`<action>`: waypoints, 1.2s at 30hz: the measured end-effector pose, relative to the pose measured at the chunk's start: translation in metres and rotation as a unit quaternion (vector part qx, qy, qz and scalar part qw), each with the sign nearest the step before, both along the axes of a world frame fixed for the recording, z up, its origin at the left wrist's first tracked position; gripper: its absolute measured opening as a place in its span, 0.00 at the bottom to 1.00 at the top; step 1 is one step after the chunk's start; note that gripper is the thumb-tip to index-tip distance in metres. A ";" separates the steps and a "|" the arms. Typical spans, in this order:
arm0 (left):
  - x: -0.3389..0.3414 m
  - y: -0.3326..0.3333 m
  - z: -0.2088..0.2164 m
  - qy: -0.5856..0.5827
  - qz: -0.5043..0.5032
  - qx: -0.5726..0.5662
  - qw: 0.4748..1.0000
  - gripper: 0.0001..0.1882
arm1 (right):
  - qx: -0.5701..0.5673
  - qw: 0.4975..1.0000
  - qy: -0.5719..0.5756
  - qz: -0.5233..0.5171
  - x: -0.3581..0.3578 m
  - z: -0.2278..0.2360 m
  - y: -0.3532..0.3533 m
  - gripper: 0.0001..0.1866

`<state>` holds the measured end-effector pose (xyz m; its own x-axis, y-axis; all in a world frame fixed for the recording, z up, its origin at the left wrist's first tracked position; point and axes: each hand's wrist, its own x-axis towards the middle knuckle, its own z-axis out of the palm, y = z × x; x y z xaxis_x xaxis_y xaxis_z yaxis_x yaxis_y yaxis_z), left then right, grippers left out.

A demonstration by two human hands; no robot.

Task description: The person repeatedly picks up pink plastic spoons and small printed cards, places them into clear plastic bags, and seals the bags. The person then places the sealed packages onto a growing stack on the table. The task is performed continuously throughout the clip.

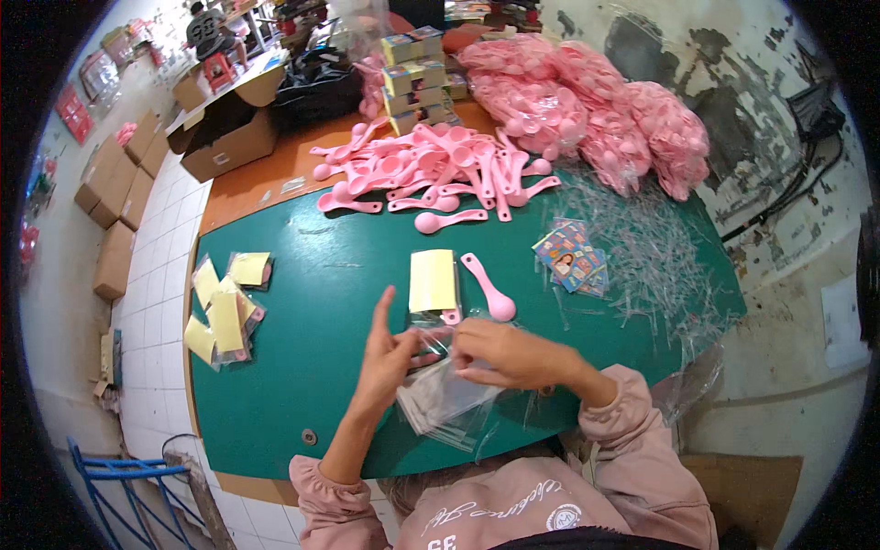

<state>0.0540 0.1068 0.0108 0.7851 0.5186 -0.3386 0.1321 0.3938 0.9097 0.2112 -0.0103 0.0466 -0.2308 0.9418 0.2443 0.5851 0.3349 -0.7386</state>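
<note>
A clear plastic bag (456,284) with a yellow card (432,281) and a pink measuring spoon inside lies flat before me; the spoon's handle end shows below the card. At the bag's near end, my left hand (390,356) pinches the clear film, its index finger stretched away. Close beside it, my right hand (509,353) is closed at the film, its fingertips curled under and what they hold hidden. A loose pink measuring spoon (495,298) lies right of the bag. Beneath my hands rests a stack of flat clear bags (435,408).
Filled bags (225,321) with yellow cards lie left. Pink spoons (440,165) are heaped at the back, near stacked printed card bundles (412,78) and large bags of spoons (587,105). Printed cards (573,257) and clear strips (651,266) spread across the green table (275,394) at right.
</note>
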 end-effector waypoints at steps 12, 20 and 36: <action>0.003 0.006 0.009 -0.073 -0.061 -0.033 0.995 0.12 | -0.008 0.745 -0.375 -0.552 0.178 0.008 -0.096 0.16; -0.001 0.007 0.007 -0.127 -0.089 -0.053 0.986 0.12 | 0.035 0.983 -0.028 -0.176 0.009 -0.017 0.003 0.17; 0.006 0.008 -0.020 0.004 -0.035 0.193 0.981 0.06 | -0.158 0.902 0.343 -0.211 0.033 -0.044 0.004 0.08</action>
